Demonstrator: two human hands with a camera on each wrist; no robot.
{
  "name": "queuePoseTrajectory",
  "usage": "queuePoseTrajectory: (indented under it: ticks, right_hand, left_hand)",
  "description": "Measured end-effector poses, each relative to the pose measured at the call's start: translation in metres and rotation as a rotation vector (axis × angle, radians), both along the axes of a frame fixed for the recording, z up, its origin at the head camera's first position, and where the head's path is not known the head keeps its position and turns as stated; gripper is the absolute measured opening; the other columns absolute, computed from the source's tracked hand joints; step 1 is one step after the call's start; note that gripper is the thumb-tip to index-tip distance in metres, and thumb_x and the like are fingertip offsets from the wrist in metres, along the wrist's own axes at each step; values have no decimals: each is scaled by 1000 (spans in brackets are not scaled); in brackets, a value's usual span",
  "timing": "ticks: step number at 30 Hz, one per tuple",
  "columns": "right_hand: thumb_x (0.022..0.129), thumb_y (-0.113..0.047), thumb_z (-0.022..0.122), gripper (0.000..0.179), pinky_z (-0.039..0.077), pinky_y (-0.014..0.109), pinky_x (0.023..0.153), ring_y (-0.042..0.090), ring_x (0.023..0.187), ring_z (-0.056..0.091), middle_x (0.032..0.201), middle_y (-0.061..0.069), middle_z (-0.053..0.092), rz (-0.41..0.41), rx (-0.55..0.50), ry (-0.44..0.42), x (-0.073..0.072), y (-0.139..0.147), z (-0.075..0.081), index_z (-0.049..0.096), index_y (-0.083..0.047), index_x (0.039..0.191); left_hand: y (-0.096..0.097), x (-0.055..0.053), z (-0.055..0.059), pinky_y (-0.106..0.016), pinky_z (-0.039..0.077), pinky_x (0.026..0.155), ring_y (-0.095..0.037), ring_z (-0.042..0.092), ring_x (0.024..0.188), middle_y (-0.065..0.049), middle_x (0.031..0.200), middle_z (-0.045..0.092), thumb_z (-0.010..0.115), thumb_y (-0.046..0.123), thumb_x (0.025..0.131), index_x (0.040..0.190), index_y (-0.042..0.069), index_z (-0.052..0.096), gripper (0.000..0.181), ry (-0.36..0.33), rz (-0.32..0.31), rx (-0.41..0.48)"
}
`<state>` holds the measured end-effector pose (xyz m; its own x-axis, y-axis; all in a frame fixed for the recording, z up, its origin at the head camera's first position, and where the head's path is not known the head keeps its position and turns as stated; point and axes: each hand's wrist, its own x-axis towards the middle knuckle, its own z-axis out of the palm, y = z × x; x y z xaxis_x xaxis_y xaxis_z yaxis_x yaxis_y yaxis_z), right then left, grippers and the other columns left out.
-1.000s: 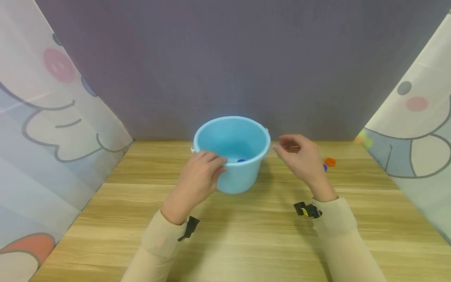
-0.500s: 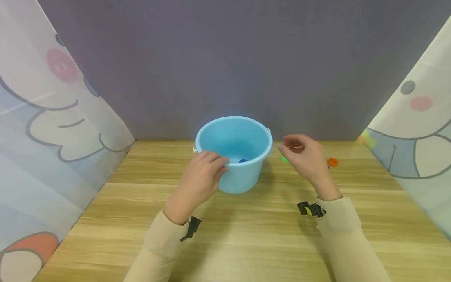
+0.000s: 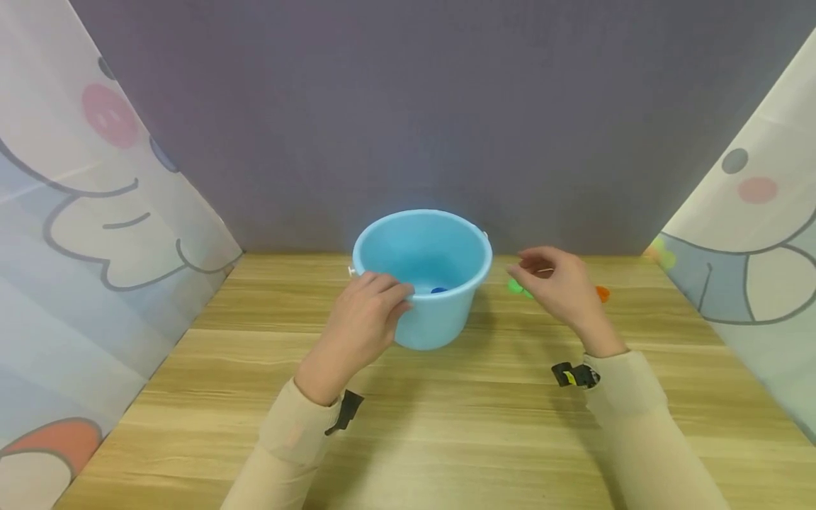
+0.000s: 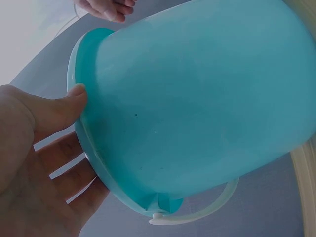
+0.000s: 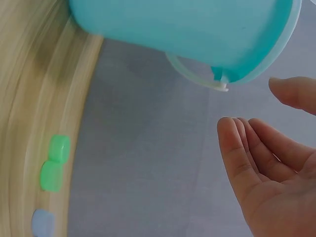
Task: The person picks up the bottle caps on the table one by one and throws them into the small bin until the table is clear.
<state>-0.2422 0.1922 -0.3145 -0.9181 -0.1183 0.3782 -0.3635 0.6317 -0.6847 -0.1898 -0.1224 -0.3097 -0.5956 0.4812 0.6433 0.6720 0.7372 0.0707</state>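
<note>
A light blue bucket (image 3: 440, 319) stands upright at the back middle of the table, one small dark blue round piece (image 3: 438, 290) showing inside it. My left hand (image 3: 363, 312) grips its near-left rim; in the left wrist view the thumb (image 4: 66, 106) lies on the outside and the fingers reach over the rim. To the right of the bucket, my right hand (image 3: 554, 287) hovers with loosely bent fingers, holding nothing. In the right wrist view thumb and fingertips are apart. Below it on the table lie two green bottle caps (image 5: 51, 176) and a blue cap (image 5: 43, 223).
An orange cap (image 3: 602, 293) lies just right of the right hand, partly covered by it. A white handle (image 4: 207, 212) hangs at the bucket's side. A grey wall (image 3: 408, 106) rises behind the wooden table (image 3: 446, 425), with printed curtains (image 3: 752, 269) on both sides.
My right hand has drifted a little to the right, away from the bucket, uncovering the green caps and covering part of the orange one. The left hand keeps its grip on the rim.
</note>
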Motion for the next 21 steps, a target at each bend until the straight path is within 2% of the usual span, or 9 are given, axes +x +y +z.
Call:
queuePoseTrajectory:
  ticks: [10,21]
  right_hand:
    - [97,-44,67,55,53,51,85,37,105,65,114,20,68,-25,77,-57,-5,20,-8,64,2,127]
    - [99,-43,63,54,52,54,88,38,107,63,115,23,68,-34,148,-120,-16,36,-13,63,5,125]
  left_hand:
    - [0,0,0,-38,53,81,-27,62,90,-6,96,72,77,6,89,104,6,76,16,-4,-2,-6]
    - [1,1,0,-38,52,81,-27,62,91,-5,96,72,77,5,89,104,6,75,15,-5,2,-6]
